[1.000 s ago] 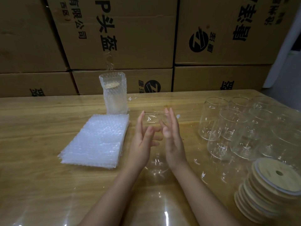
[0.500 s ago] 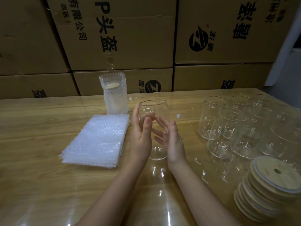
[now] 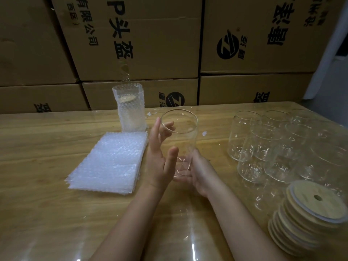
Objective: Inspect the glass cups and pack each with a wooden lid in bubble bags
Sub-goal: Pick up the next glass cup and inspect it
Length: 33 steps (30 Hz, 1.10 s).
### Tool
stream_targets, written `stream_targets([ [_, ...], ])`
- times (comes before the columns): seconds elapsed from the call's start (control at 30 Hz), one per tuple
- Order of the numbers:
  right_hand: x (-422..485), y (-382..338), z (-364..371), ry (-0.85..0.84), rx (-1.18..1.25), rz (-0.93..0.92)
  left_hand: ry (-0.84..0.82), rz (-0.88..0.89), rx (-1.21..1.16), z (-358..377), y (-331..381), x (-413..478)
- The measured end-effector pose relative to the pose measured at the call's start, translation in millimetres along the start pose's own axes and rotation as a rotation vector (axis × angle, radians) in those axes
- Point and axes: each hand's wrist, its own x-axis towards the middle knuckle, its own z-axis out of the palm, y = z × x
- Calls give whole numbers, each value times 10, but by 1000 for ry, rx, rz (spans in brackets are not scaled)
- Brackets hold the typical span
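A clear glass cup [image 3: 183, 140] is held up above the table's middle, mouth tilted toward me. My left hand [image 3: 160, 157] presses flat against its left side, fingers reaching the rim. My right hand [image 3: 199, 174] cups its base from the right and below. A flat stack of bubble bags [image 3: 111, 162] lies to the left. Behind it stands one packed cup in a bubble bag [image 3: 130, 110] with a wooden lid inside. Several empty glass cups [image 3: 263, 147] stand at the right. A leaning stack of wooden lids [image 3: 308, 215] sits at the right front.
The wooden table [image 3: 47, 213] has a glossy clear cover. Stacked cardboard boxes [image 3: 143, 44] form a wall along its far edge. Small white scraps [image 3: 204, 133] lie on the table beyond the held cup.
The cup has risen and tipped its mouth toward me. My right hand slid down to its base while my left hand stayed along its side.
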Motion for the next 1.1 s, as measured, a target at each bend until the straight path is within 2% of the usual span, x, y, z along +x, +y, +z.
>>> stream_targets([
  [0.1,-4,-3,-25,89,-78,-54,30,-26,-19,23,-7,-27],
  [0.23,24,50,0,152,80,-155,76,-30,-62,83,39,-51],
  [0.33,47,110,51,112,224,-170,88,3,-85,101,84,-61],
  [0.43,62,124,94,27,424,-154,93,-45,-97,134,159,-75],
  [0.5,76,134,80,-20,476,-138,41,-42,-89,119,168,-83],
  [0.63,109,190,-14,-65,388,-108,-127,-11,67,58,132,-53],
  [0.7,93,182,-39,-89,310,-75,-136,39,131,45,116,-28],
  [0.83,53,137,-43,-194,165,-65,-147,185,104,-2,79,27],
  [0.93,44,122,-29,-135,139,-69,-146,209,65,-17,53,41],
  [1.03,70,142,-26,-23,138,-149,-129,200,32,10,44,23],
  [1.1,78,147,-17,-5,191,-195,-135,196,36,28,59,-5],
])
